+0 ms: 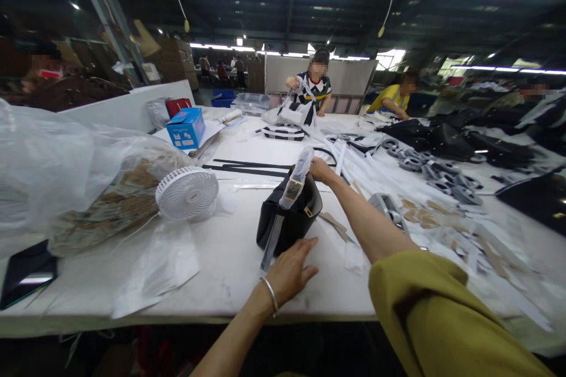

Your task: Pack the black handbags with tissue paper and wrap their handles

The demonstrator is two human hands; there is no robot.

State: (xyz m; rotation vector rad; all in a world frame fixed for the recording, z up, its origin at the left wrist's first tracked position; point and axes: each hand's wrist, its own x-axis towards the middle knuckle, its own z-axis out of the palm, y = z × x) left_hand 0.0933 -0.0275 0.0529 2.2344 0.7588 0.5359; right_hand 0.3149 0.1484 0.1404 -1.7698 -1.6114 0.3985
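A black handbag (289, 230) stands on the white table in front of me. A strap (302, 168) wrapped in clear plastic, with a gold-coloured buckle, runs over it, and a gold-coloured clasp shows on its right side. My left hand (292, 271) is at the bag's near lower end, thumb and fingers apart, nothing held. At the bag's far upper end is my right hand (322, 169); its fingertips are hidden behind the wrapped strap and the bag, so their grip does not show. A thin black strap curves just beyond that hand.
A white fan (188, 193) stands left, beside a large plastic bag (106, 200) of brown pieces. Farther back are a blue box (186, 128) and black strips (252, 169). Rolled grey straps (442, 177), a tape dispenser (389, 210) and paper scraps lie right. A co-worker (313, 85) handles a white bag opposite.
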